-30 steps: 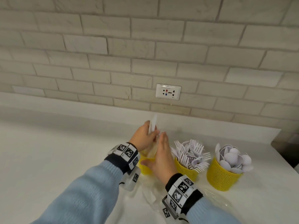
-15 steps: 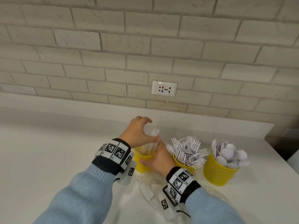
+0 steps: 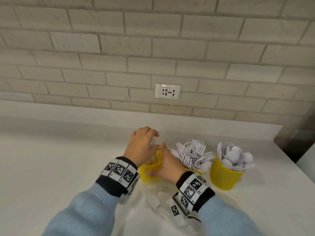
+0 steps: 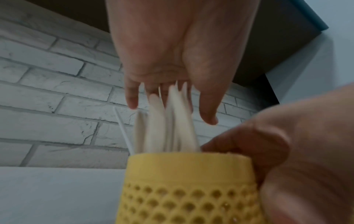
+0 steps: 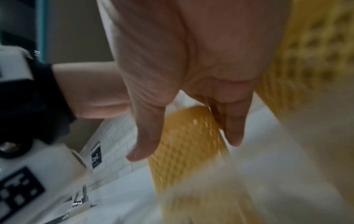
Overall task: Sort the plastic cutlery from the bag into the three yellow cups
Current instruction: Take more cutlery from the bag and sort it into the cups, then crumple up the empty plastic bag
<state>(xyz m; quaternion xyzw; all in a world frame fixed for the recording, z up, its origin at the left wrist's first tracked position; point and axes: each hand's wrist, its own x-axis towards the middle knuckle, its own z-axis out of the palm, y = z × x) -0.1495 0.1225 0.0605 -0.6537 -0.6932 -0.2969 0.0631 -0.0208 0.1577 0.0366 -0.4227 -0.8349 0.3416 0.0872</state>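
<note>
Our left hand (image 3: 142, 147) hovers with slack fingers over the white knives (image 4: 168, 121) standing in the leftmost yellow cup (image 3: 150, 172), while our right hand (image 3: 167, 165) clasps that cup's wall. We should keep the cup steady and tap the knives down evenly, sparing the forks (image 3: 192, 155) just right.

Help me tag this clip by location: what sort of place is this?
Probably a kitchen or pantry counter: a white countertop runs along a pale brick-tile wall with a wall socket just above it, and yellow cups of plastic cutlery stand on top.
</note>
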